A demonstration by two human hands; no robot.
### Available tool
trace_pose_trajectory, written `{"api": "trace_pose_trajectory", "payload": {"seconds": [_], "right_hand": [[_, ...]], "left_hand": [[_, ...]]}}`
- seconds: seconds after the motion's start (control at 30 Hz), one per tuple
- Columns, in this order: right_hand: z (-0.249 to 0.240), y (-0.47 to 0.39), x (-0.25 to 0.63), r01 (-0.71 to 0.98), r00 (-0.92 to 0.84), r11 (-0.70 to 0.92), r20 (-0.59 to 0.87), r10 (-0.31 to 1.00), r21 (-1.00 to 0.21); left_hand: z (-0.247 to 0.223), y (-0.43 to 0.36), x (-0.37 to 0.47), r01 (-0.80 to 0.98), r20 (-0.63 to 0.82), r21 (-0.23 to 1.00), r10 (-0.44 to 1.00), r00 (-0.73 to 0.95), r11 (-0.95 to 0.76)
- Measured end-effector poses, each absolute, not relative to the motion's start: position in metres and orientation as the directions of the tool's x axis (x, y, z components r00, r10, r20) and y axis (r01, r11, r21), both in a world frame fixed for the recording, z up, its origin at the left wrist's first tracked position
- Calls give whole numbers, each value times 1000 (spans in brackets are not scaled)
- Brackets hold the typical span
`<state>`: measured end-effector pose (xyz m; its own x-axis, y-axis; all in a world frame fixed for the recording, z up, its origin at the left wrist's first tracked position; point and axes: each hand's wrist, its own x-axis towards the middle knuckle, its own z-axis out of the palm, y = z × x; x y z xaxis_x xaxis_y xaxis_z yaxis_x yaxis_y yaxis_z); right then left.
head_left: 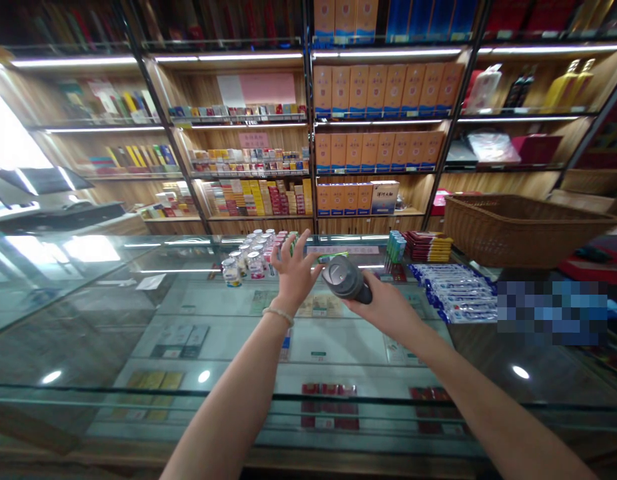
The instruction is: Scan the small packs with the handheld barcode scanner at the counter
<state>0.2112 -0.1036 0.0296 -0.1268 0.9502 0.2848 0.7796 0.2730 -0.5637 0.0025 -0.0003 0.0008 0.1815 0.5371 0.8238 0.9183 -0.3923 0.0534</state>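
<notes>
My left hand (294, 275), with a beaded bracelet at the wrist, is raised over the glass counter. Its thumb and index finger pinch the end of a slim green-edged item (334, 256), while the other fingers spread upward. The kind of item cannot be made out. My right hand (386, 301) is wrapped round the handle of a dark grey barcode scanner (342, 276). The scanner's head is close to the left fingertips and partly in front of the green-edged item. Several small white-lidded jars (255, 263) stand on the counter just behind my left hand.
Flat packs lie inside the glass display counter (228, 347). Blue-and-white packets (458, 293), red and yellow packs (428, 247) and a wicker basket (528, 227) are to the right. A monitor (38, 180) stands at left. Shelves with orange boxes (376, 90) line the wall.
</notes>
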Motion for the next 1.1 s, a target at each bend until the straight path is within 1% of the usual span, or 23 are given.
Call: {"api": "trace_pose_trajectory", "payload": {"seconds": [0.1,0.27,0.43,0.6,0.73,0.8,0.87,1.0,1.07,1.1], "right_hand": [[29,-104,210,788,-115,264,288,951,-556],[34,-103,213,843,-91,228,289,953,-486],[38,-97,223,912,-70,175,278,958,-372],[37,-88,232,951,31,80,348,937,-298],[32,-81,237,983,35,23,303,952,-184],[28,-79,238,991,10,29,291,957,-131],[25,-77,237,993,-13,44,279,960,-106],[14,-72,236,984,-53,93,251,967,-150],[6,-69,236,974,-111,161,287,951,-160],[2,-67,236,969,-145,198,313,939,-144]], "left_hand": [[2,-2,2,921,822,40,537,190,-387],[4,-3,3,929,810,42,557,184,-368],[4,-3,3,938,800,34,572,182,-346],[5,-4,3,940,794,40,583,176,-338],[7,-5,3,939,787,53,593,170,-339],[7,-5,2,940,791,71,593,151,-334],[8,-4,0,942,799,95,589,120,-321],[7,-3,-1,945,804,122,588,85,-303],[7,-3,-1,945,802,118,590,91,-307],[7,-3,-1,945,802,115,590,95,-308]]}}
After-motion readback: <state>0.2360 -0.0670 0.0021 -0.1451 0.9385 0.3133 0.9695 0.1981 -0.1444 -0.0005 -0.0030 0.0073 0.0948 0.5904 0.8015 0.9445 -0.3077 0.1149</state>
